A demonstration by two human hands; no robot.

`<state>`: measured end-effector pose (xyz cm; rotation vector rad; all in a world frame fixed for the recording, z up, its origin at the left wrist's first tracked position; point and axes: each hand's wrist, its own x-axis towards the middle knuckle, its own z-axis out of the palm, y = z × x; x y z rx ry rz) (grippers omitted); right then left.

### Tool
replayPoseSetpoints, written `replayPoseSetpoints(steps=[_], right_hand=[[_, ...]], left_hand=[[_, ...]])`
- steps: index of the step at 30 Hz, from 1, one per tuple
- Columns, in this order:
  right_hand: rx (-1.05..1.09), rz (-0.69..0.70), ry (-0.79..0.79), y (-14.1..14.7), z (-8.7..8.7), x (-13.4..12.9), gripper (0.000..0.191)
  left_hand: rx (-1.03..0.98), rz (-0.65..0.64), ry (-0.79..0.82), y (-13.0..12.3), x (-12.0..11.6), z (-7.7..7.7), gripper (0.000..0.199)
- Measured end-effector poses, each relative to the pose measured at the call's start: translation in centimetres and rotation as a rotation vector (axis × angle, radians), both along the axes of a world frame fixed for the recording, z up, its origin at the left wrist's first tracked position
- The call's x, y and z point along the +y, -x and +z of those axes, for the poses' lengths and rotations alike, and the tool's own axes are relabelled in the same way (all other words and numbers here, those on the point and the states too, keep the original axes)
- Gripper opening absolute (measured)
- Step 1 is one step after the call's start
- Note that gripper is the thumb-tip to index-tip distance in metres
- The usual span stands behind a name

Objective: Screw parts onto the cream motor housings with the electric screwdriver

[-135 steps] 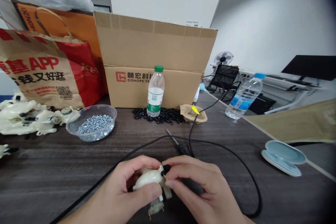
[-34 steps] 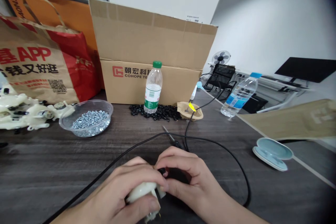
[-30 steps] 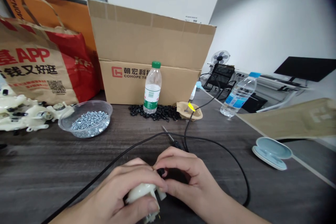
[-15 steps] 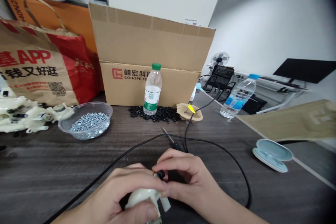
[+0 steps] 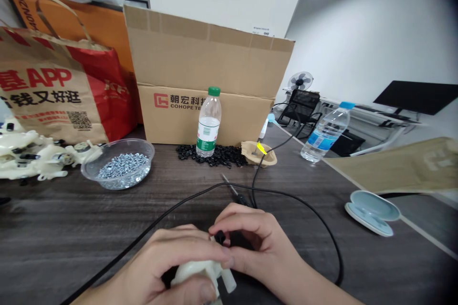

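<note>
1. The left hand (image 5: 171, 250) is wrapped around a glossy off-white plastic housing (image 5: 191, 269), low over the dark wood-grain bench (image 5: 118, 214), stubby tube (image 5: 229, 281) poking out.
2. Here's the right hand (image 5: 266, 243), fingers curled, gripping a small black plastic piece (image 5: 219, 237) at the housing's far side; whether it's seated, I can't tell.
3. Just beyond, a slim dark-handled screwdriver (image 5: 241, 199) lies beside black cable (image 5: 304, 197).

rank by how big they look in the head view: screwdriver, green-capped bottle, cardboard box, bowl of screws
1. cardboard box
2. bowl of screws
3. green-capped bottle
4. screwdriver, partly hidden
</note>
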<state>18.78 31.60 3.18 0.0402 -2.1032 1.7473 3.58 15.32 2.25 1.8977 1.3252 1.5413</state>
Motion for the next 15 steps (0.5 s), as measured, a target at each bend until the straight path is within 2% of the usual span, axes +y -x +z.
replayPoseSetpoints(steps=[10, 15], right_hand=[[0.001, 0.004, -0.012, -0.22, -0.22, 0.03, 0.024], [-0.010, -0.002, -0.019, -0.40, -0.04, -0.18, 0.023]], left_hand=[[-0.016, -0.017, -0.028, -0.03, 0.18, -0.34, 0.036], [0.044, 0.035, -0.022, -0.02, 0.01, -0.49, 0.031]])
